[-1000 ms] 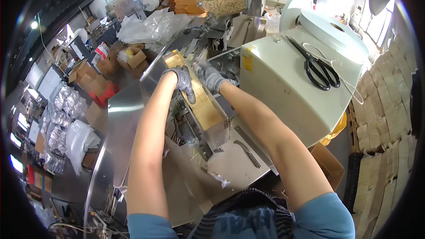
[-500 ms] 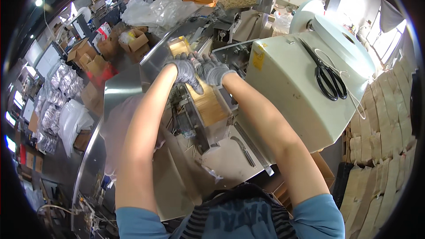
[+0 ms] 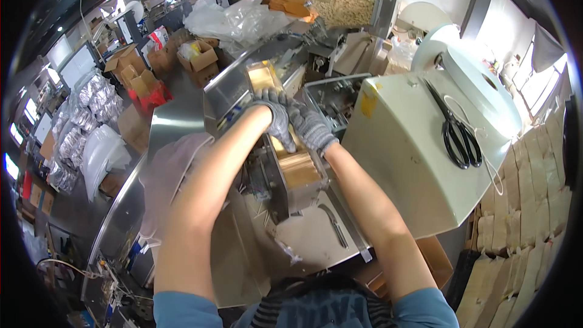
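Observation:
A long metal trough holds a packed layer of thin wooden sticks. My left hand, in a grey knit glove, lies over the sticks with its fingers stretched across them and its thumb pointing back toward me. Close beside it, my right hand, gloved the same way, rests with extended fingers along the right side of the trough. Its fingertips are partly hidden near the left hand. More pale wood shows beyond my fingers at the trough's far end.
Black-handled scissors and a white cord lie on the pale machine housing at right. A folding knife sits on the near metal plate. Grey cloth drapes the left side. Beyond stand cartons and clear plastic sheeting.
The view has shifted, so the scene sits lower and further right. Both hands have slid slightly nearer along the sticks, and my right hand has moved a little toward the trough's right side.

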Available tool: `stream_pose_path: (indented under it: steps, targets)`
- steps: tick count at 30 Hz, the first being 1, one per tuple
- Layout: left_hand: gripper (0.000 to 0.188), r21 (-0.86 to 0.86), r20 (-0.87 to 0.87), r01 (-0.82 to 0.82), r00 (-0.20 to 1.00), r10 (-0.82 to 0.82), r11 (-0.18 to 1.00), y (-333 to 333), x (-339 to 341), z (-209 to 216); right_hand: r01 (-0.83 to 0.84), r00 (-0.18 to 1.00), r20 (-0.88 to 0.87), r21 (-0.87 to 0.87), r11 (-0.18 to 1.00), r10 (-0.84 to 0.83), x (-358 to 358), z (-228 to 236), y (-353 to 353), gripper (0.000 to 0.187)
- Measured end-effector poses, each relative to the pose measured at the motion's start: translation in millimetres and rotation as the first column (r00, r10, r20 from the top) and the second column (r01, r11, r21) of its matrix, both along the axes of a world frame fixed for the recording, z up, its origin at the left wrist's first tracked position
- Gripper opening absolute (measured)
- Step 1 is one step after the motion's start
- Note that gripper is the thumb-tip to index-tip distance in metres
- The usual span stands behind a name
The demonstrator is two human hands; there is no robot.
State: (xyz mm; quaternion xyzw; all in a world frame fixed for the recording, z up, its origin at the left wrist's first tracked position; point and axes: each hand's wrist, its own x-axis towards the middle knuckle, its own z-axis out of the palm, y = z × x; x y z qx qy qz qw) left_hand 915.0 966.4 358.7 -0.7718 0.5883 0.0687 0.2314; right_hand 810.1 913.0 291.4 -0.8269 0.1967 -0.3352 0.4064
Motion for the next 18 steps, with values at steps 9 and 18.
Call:
stream_pose_path:
  steps: [9, 18]
  targets:
    - [0.135, 0.042, -0.046, 0.014, 0.999, -0.012, 0.999, 9, 2, 5, -0.006, 0.974, -0.216, -0.295, 0.956, -0.06, 3, 14, -4, 0.026]
    - [0.113, 0.049, 0.074, 0.106, 0.991, -0.11, 0.993, 14, -5, 0, -0.226, 0.818, -0.55, -0.578, 0.784, -0.169, 5, 14, -5, 0.042]
